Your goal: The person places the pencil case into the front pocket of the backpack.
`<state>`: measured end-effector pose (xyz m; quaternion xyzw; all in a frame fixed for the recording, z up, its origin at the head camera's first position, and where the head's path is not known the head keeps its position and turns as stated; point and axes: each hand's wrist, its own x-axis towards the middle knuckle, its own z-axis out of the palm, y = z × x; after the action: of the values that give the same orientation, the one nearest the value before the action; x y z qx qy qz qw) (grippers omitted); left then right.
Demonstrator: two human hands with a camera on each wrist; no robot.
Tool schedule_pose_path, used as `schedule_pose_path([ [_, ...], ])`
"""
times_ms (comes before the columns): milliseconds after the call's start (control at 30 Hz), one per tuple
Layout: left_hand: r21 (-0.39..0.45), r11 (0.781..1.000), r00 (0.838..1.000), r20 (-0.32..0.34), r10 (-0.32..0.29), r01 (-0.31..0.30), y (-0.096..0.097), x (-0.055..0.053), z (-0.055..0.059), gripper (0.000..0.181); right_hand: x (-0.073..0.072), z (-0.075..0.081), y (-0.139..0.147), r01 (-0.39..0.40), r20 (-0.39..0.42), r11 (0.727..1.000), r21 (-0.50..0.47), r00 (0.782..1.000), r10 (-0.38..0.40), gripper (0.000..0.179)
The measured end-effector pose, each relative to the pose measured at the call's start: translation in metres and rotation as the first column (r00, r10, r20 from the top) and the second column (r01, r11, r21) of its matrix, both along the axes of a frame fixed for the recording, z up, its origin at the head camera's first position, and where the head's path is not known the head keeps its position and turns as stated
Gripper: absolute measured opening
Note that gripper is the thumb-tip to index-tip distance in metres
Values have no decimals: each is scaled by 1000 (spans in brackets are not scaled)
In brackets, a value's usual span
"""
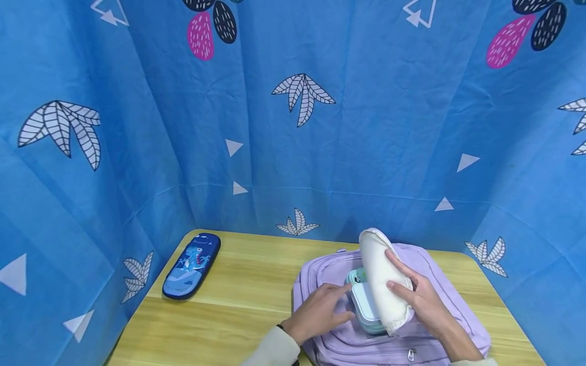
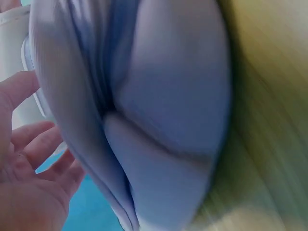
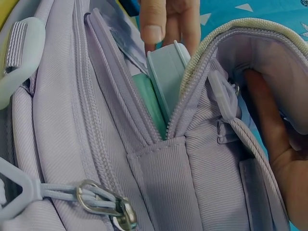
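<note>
Bag (image 1: 444, 274): lilac, lying on the table (image 1: 247, 284), unzipped, flap (image 1: 377, 279) raised with cream lining showing.
Right hand (image 1: 423, 300): thumb and fingers grip the flap.
Left hand (image 1: 318, 312): fingers loosely extended and parted, at the pale box (image 1: 364, 302); contact cannot be confirmed.
Pale box: in the bag's opening, beside a green item (image 3: 149, 98).
Pencil case (image 1: 192, 265): dark blue, on the table's left, well apart from the bag.

Bag (image 3: 161, 180) matt ribbed cloth; box (image 3: 168, 77) smooth plast.; tbl (image 1: 249, 274) wood-grain.
</note>
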<state>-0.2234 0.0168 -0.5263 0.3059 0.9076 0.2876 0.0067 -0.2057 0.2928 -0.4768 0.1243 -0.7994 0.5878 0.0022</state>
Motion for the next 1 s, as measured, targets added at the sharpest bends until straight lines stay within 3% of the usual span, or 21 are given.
schedule_pose_path([
  [233,4,999,998,-53,38,-38,-32,-10,0,45,-1,1,2,5,22,1000,-10,1000,-4,69],
  [700,37,987,985,-65,158,-156,-104,-27,-10,41,0,0,4,8,64,999,-40,998,-6,71],
  [1000,30,954,953,-39,300,-299,-157,-37,-18,41,0,0,3,21,67,1000,-23,998,-19,70],
])
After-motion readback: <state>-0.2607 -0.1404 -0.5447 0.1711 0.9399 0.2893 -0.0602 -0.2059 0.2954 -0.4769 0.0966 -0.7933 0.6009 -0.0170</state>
